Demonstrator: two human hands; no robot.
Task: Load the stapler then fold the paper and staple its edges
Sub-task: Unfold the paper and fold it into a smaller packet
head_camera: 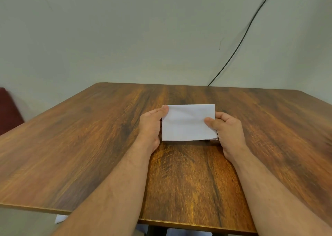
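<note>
A white folded paper (pixel 186 123) is held over the middle of the wooden table (pixel 89 146), a small rectangle with layered edges showing at its lower right corner. My left hand (pixel 150 126) grips its left edge, thumb on the top left corner. My right hand (pixel 227 129) pinches its right edge, thumb on top and fingers underneath. No stapler is in view.
A pale wall stands just behind the table's far edge. A black cable (pixel 242 41) runs down the wall to the table's back right. A dark red chair back (pixel 8 110) shows at the far left. A white scrap (pixel 60 218) lies below the table's front edge.
</note>
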